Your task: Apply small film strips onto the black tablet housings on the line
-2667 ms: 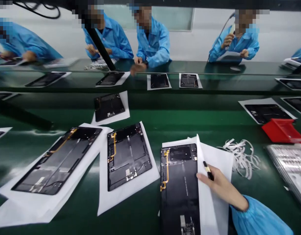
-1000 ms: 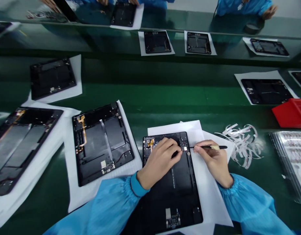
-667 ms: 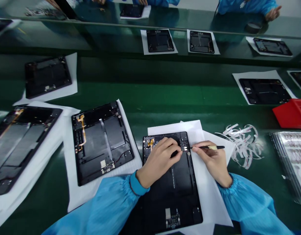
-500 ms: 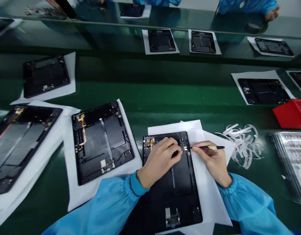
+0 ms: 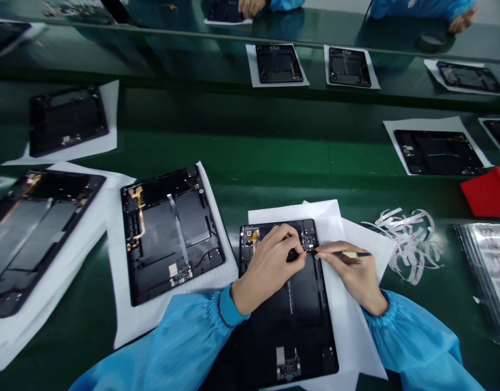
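An opened black tablet chassis (image 5: 292, 320) lies on white paper (image 5: 347, 331) right in front of me. My left hand (image 5: 270, 269) rests on its upper part, fingers curled and pinched at a small part near the top right corner. My right hand (image 5: 353, 271) is closed on thin black tweezers (image 5: 347, 253), whose tip touches the same spot beside my left fingertips. Both my sleeves are blue.
Two more opened chassis on paper (image 5: 170, 233) (image 5: 30, 233) lie to the left, another (image 5: 64, 117) farther back. White peeled strips (image 5: 410, 239), a red tray (image 5: 488, 193) and a stack of clear film sheets (image 5: 488, 266) sit right. Other people's hands (image 5: 250, 6) work at the far side.
My left hand came onto the chassis and my right hand brought the tweezers to its top corner. In the last second both hands barely move; the belt's items drift slightly.
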A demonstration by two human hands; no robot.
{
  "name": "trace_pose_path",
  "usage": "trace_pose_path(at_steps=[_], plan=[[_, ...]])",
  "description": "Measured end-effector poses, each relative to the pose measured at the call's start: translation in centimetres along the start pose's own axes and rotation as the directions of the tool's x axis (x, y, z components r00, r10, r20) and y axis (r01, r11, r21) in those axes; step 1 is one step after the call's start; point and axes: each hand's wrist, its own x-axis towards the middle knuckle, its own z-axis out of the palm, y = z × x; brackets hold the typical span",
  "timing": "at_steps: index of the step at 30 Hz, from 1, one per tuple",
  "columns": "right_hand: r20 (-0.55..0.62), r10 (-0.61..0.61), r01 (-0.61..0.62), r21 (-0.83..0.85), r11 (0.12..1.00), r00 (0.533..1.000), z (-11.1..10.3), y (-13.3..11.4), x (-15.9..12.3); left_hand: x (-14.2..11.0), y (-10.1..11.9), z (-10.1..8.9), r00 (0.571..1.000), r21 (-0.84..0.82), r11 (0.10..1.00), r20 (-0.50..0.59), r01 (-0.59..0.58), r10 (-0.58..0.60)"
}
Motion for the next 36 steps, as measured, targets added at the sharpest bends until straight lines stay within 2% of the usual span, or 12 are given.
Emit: trace_pose_path(at_steps=[8, 14, 25, 28, 32, 34, 36], plan=[[0.052, -0.049, 0.051, -0.039, 0.998, 0.997, -0.4, 0.2, -0.3, 0.1, 0.0, -0.1, 1.000, -0.048, 0.999, -0.003, 0.013, -0.013], [-0.002, -0.057, 0.057, -0.048, 0.997, 0.998, -0.9, 0.5, -0.5, 0.1, -0.1, 0.1, 1.000, -0.067, 0.998, -0.004, -0.002, 0.002], [0.012, -0.069, 0.070, -0.108, 0.992, 0.998, -1.6, 0.9, 0.1, 0.1, -0.1, 0.2, 1.000, -0.079, 0.997, -0.023, 0.004, -0.006], [0.024, -0.086, 0.088, -0.120, 0.989, 0.996, -1.9, 0.5, 0.3, 0.3, 0.0, 0.3, 0.999, -0.076, 0.997, -0.032, 0.007, -0.010], [-0.017, -0.215, 0.214, -0.046, 0.976, 0.977, -1.7, -1.8, 0.0, -0.2, 0.3, -0.9, 0.999, -0.102, 0.995, -0.034, -0.001, -0.002], [0.052, -0.240, 0.244, -0.077, 0.967, 0.969, -0.8, -3.2, 0.0, -1.4, 0.5, -2.2, 0.997, -0.125, 0.992, -0.077, 0.014, -0.024], [0.201, -0.227, 0.270, -0.222, 0.937, 0.953, 0.7, -4.2, 0.1, -3.3, 0.6, -3.5, 0.987, -0.158, 0.986, -0.142, 0.054, -0.077]])
